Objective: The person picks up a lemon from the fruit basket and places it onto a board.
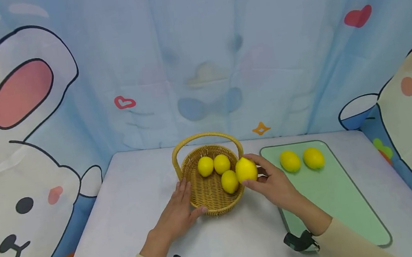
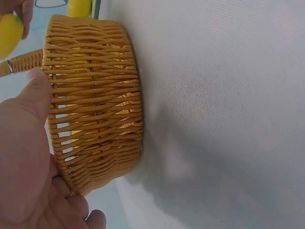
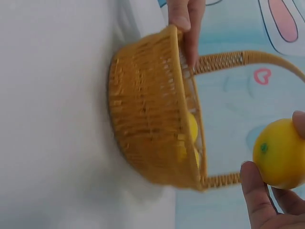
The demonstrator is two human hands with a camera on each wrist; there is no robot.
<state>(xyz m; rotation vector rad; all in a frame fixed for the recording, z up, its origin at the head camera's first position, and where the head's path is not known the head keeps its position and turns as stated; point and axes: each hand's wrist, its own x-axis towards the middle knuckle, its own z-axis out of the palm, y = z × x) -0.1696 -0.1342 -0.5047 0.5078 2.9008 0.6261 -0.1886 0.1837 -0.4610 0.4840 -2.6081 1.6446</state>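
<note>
In the head view a round wicker basket [image 1: 211, 207] with an arched handle stands at mid-table, with 3 yellow lemons [image 1: 206, 166] inside. My left hand [image 1: 176, 212] rests against the basket's left side, fingers extended along it and the thumb over the front rim. A lemon [image 1: 246, 170] is pinched between the thumb and fingers of my right hand [image 1: 276, 184], above the basket's right rim. The right wrist view shows this held lemon [image 3: 281, 153] beside the handle, apart from the wicker. Through the weave, the left wrist view shows bits of yellow inside the basket [image 2: 95, 105].
To the right lies a pale green board [image 1: 325, 204] with a dark edge; two lemons [image 1: 313, 158] sit near its far end. My right forearm crosses over its left side. A blue cartoon curtain [image 1: 280, 71] hangs behind the white table [image 1: 123, 209].
</note>
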